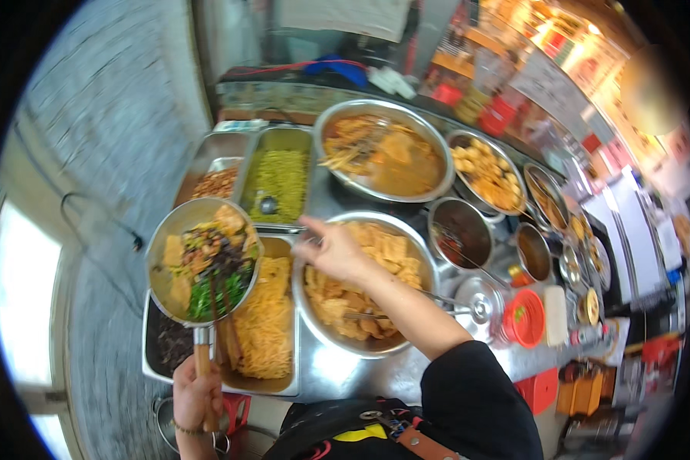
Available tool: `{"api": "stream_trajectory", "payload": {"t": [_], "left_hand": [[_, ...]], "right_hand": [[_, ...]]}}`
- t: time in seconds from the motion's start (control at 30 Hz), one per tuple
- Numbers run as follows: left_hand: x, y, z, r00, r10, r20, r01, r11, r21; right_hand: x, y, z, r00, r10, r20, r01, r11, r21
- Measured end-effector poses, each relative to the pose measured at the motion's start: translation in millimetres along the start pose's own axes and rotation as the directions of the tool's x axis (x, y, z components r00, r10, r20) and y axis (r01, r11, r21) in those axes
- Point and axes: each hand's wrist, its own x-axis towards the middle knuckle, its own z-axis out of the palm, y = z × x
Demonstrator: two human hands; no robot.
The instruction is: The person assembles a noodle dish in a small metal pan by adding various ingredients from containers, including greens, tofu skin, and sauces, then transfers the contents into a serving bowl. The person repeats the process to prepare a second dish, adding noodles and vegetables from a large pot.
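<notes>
My left hand (197, 392) is closed round the wooden handle (202, 359) of a round metal pan (156, 268) at the left. Chopped greens (213, 295), dark shreds, peanut-like bits and yellowish pieces fill the pan. Brown chopsticks (224, 326) slant out of it toward my hand; whether my fingers grip them too, I cannot tell. My right hand (330, 249), slightly blurred, reaches over the left rim of a big bowl of fried tofu-like pieces (376, 238). Its index finger stretches toward a tray of green diced vegetables (280, 172) with a ladle (267, 205) in it. Nothing shows in that hand.
Yellow shreds fill a tray (268, 337) beside the pan, with dark shreds (170, 337) to its left. Farther back stand peanuts (216, 184) and a large basin of orange broth (441, 180). Pots (460, 234), a red basket (524, 318) and the window ledge (284, 97) edge the counter.
</notes>
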Motion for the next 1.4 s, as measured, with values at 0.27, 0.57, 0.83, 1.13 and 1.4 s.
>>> {"api": "stream_trajectory", "payload": {"t": [0.27, 0.57, 0.83, 1.13, 1.4], "left_hand": [[-21.9, -9.0, 38.0, 0.996, 0.023, 0.086, -0.017, 0.997, -0.071], [-55.8, -25.6, 125.6, 0.975, -0.038, 0.217, 0.049, 0.998, -0.042], [-66.4, -55.2, 216.3, 0.934, -0.164, 0.317, 0.155, 0.986, 0.054], [-58.4, -70.3, 263.0, 0.927, -0.223, 0.302, 0.192, 0.973, 0.13], [-38.1, -65.4, 270.6, 0.936, -0.205, 0.286, 0.161, 0.972, 0.171]], "right_hand": [[-121.4, -6.3, -162.8, 0.937, 0.012, -0.35, -0.23, 0.774, -0.59], [-213.1, 106.1, -271.9, 0.886, 0.389, -0.25, -0.462, 0.769, -0.441], [-163.8, 149.8, -274.5, 0.733, 0.368, -0.571, -0.326, 0.928, 0.181], [-206.8, 102.1, -303.2, 0.969, -0.167, 0.181, 0.246, 0.623, -0.743], [-206.5, 83.8, -305.8, 0.995, -0.086, -0.044, 0.061, 0.915, -0.398]]}}
